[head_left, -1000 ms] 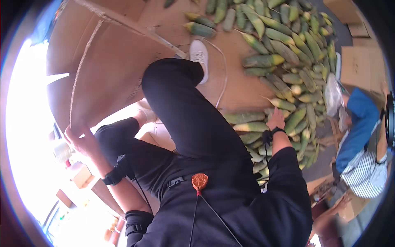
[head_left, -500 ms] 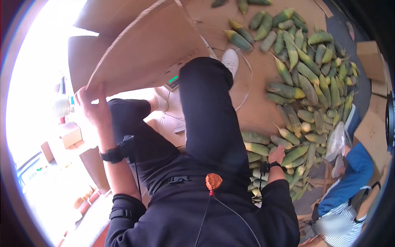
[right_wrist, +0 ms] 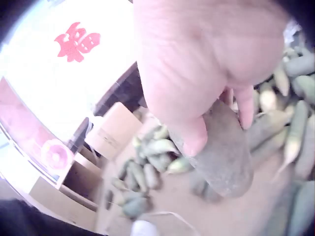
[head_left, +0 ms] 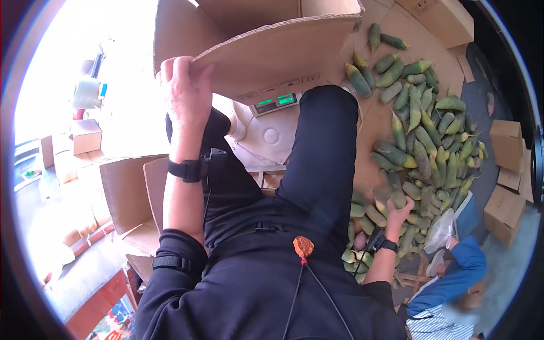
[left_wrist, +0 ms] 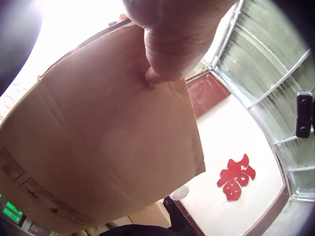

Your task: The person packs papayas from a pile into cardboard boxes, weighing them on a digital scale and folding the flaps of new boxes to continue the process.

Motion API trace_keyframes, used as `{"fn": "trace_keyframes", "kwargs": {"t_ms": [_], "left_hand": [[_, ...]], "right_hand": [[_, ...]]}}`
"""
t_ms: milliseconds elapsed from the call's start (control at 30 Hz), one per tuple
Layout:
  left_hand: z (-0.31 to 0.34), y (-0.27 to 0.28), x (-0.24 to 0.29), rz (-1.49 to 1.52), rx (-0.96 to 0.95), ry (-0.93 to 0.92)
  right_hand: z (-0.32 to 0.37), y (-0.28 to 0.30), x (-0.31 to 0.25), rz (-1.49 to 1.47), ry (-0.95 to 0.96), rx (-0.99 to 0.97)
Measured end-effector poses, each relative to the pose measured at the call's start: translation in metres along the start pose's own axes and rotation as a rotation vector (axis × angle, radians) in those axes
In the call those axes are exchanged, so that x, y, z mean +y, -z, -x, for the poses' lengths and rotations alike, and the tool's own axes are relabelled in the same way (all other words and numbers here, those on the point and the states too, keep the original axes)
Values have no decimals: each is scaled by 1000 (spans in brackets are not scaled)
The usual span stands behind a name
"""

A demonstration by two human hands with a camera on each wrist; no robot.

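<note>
A large cardboard box (head_left: 272, 54) stands over a scale with a green display (head_left: 275, 103). My left hand (head_left: 187, 96) pinches the corner of its near flap; in the left wrist view the thumb (left_wrist: 153, 77) lies on the flap's face (left_wrist: 108, 128). At the right, my right hand (head_left: 398, 218) grips a green radish-like vegetable (head_left: 396, 195) over the pile (head_left: 433, 147). The right wrist view shows that vegetable (right_wrist: 224, 152) held between thumb and fingers of the right hand (right_wrist: 206, 64), its far end pointing away.
Another open box (head_left: 133, 198) stands at my left. More boxes (head_left: 504, 215) are at the far right, near a person in blue and stripes (head_left: 453, 277) with a clear plastic bag (head_left: 439, 232). Loose vegetables (head_left: 358, 79) lie on the cardboard sheet near my knee.
The view has turned toward the left, showing more of the box and the scale display. My left hand still holds the flap. My right hand has gone from touching the pile to gripping a vegetable.
</note>
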State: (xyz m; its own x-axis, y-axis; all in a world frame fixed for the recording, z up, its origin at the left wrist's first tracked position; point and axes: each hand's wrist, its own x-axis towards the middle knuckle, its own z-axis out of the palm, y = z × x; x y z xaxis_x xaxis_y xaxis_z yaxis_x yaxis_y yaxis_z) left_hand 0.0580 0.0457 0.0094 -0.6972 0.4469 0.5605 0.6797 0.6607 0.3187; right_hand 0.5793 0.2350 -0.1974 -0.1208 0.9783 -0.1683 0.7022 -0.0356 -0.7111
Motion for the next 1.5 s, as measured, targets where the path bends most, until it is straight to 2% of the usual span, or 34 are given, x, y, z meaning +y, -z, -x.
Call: {"fn": "trace_keyframes", "kwargs": {"t_ms": [100, 200, 400, 567, 633, 667, 700, 767, 833, 867, 900, 967, 1000, 1067, 1200, 1267, 1300, 1333, 1367, 1433, 1500], "left_hand": [[0, -1, -3, -20, 22, -18], [0, 0, -5, 2, 32, -26], [-1, 3, -2, 36, 36, -41], [-2, 4, -2, 19, 28, -41], [-3, 5, -2, 8, 18, -40], [-4, 6, -2, 4, 14, -42], [-3, 7, -2, 1, 7, -43], [-3, 5, -2, -1, -3, -38], [-3, 6, -3, -8, -4, -32], [-3, 6, -4, -18, -10, -32], [-3, 6, -4, -29, -17, -33], [0, 8, -4, -41, -18, -35], [0, 8, -4, -48, -18, -42], [-1, 6, -7, -29, -28, -13], [-2, 9, -2, -43, -21, -30], [0, 8, -3, -39, -13, -69], [3, 6, -6, -6, -14, -32], [4, 5, -8, 29, -15, 4], [3, 6, -8, 17, -13, -8], [-1, 6, -4, 9, -44, 17], [-5, 5, -2, 6, -45, 14]], "right_hand": [[-30, 9, -88, -68, 131, 88], [-37, 21, -204, -426, 216, 62], [-46, 26, -363, -768, 735, 43], [-36, -10, -454, -883, 882, -146], [-32, -36, -478, -817, 1019, -218], [-26, -48, -488, -775, 1000, -296], [-20, -60, -498, -731, 977, -374], [-16, -87, -512, -509, 1136, -224], [-21, -108, -515, -398, 1201, -328], [-18, -115, -513, -173, 1237, -189], [-20, -127, -513, -167, 1191, -295], [-22, -136, -513, -105, 967, -487], [-22, -140, -512, -102, 961, -488], [-23, -144, -508, -221, 1054, -437], [-18, -130, -500, -379, 1034, -448], [-23, -121, -491, -466, 945, -445], [-24, -115, -484, -540, 891, -454], [-28, -112, -478, -641, 968, -389], [-35, -104, -467, -624, 949, -394], [-43, -92, -449, -813, 877, -441], [-40, -78, -433, -867, 743, -373]]}}
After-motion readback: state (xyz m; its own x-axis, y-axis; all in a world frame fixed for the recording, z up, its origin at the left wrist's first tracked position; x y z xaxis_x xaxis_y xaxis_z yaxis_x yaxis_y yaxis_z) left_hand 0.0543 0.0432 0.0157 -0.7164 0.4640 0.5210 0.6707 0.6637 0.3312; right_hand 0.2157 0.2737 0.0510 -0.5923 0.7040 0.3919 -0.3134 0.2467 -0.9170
